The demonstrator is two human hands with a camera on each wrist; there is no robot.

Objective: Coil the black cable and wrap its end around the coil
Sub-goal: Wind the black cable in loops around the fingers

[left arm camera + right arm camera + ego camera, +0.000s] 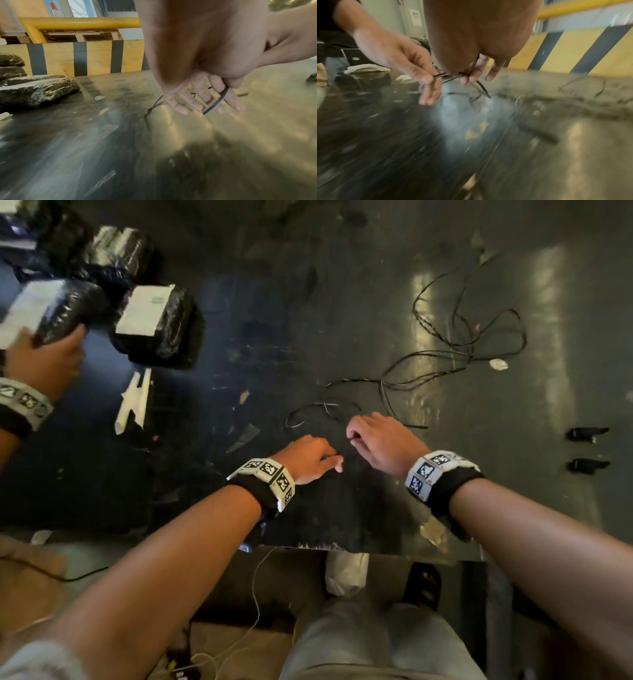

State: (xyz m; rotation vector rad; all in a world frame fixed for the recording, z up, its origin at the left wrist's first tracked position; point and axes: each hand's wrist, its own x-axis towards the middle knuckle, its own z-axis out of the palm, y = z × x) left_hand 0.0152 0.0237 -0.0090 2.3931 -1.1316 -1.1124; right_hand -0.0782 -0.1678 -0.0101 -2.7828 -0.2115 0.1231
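Note:
The thin black cable (462, 344) lies in loose, tangled loops over the dark table (239, 371), running from the far right down to my hands. My left hand (334, 460) pinches a stretch of it between thumb and fingers, and the cable (216, 102) crosses the straight fingers in the left wrist view. Just right of it, my right hand (352, 436) pinches the same cable (464, 75) with curled fingers. The two hands are a few centimetres apart, above the table near its front. One cable end (419, 426) pokes out beside the right hand.
Black wrapped packages with white labels (157, 323) sit at the back left, where another person's hand (44, 357) holds one. Paper scraps (132, 402) lie nearby. Two small black objects (585, 433) rest at the right. A yellow-and-grey striped barrier (96, 56) backs the table.

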